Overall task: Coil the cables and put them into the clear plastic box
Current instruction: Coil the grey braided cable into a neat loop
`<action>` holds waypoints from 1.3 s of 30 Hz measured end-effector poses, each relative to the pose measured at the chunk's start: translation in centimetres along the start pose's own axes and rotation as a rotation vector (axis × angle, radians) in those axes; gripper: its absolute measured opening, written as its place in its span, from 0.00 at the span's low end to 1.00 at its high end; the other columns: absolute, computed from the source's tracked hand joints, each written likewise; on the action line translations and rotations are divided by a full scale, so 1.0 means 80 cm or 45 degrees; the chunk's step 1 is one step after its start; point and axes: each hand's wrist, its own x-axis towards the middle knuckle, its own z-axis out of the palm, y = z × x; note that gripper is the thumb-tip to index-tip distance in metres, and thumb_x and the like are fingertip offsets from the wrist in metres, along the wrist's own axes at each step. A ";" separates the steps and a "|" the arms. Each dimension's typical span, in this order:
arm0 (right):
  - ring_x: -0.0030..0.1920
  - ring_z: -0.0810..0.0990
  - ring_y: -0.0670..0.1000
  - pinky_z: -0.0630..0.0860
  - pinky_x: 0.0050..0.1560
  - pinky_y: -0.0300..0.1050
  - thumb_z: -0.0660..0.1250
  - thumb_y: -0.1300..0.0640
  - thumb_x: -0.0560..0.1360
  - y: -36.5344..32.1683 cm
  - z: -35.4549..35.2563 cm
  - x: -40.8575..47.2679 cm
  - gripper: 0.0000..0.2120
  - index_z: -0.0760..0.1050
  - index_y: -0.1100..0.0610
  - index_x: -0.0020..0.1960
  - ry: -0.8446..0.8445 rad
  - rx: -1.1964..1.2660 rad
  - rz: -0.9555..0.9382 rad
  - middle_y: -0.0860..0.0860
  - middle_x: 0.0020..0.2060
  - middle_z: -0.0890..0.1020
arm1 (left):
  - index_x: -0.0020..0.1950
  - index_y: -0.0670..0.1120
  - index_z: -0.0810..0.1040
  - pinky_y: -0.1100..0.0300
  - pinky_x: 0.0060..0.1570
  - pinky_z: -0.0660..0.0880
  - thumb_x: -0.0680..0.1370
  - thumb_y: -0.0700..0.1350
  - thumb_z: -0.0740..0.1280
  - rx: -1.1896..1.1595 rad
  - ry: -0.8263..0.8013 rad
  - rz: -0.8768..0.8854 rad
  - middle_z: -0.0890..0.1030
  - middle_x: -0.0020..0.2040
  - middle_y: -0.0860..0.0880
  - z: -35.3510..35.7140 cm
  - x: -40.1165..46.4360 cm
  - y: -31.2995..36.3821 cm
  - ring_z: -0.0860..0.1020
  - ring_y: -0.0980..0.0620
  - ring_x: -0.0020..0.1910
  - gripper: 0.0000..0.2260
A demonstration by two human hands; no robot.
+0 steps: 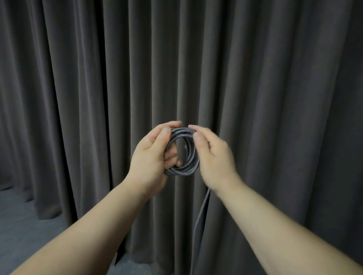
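A left hand point(152, 156) grips a braided cable point(183, 153) coil while the right hand point(211, 158) pinches its top loop; soft and springy, it seems best held across all turns.

Two bare forearms are seen, with no sleeves reaching the wrists. The left hand point(152, 156) and the right hand point(216, 160) are ungloved. Short, unpainted fingernails are shown.
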 end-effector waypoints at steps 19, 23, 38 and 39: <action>0.59 0.76 0.43 0.72 0.62 0.42 0.59 0.54 0.80 0.003 -0.002 -0.008 0.16 0.69 0.49 0.68 -0.140 -0.112 -0.036 0.44 0.58 0.78 | 0.60 0.48 0.75 0.64 0.34 0.70 0.82 0.41 0.59 0.525 -0.010 0.203 0.74 0.29 0.57 0.002 -0.005 -0.004 0.71 0.59 0.28 0.09; 0.70 0.66 0.41 0.66 0.70 0.44 0.68 0.54 0.73 -0.007 -0.020 -0.012 0.44 0.42 0.39 0.76 -0.560 -0.203 -0.021 0.43 0.72 0.65 | 0.60 0.43 0.75 0.66 0.28 0.67 0.83 0.39 0.59 0.414 0.066 0.179 0.70 0.26 0.57 0.000 -0.002 0.000 0.67 0.59 0.26 0.09; 0.62 0.73 0.55 0.76 0.58 0.53 0.77 0.50 0.61 -0.007 -0.007 -0.026 0.50 0.47 0.39 0.71 -0.358 -0.541 -0.033 0.49 0.68 0.67 | 0.59 0.53 0.72 0.63 0.37 0.73 0.83 0.42 0.57 0.681 -0.036 0.254 0.74 0.28 0.54 0.001 -0.020 -0.013 0.74 0.56 0.30 0.09; 0.61 0.74 0.55 0.76 0.57 0.53 0.77 0.51 0.61 -0.008 -0.007 -0.026 0.49 0.48 0.40 0.71 -0.351 -0.538 -0.035 0.49 0.67 0.68 | 0.59 0.54 0.71 0.64 0.38 0.74 0.83 0.41 0.57 0.702 -0.062 0.265 0.75 0.29 0.54 0.000 -0.022 -0.011 0.75 0.57 0.31 0.09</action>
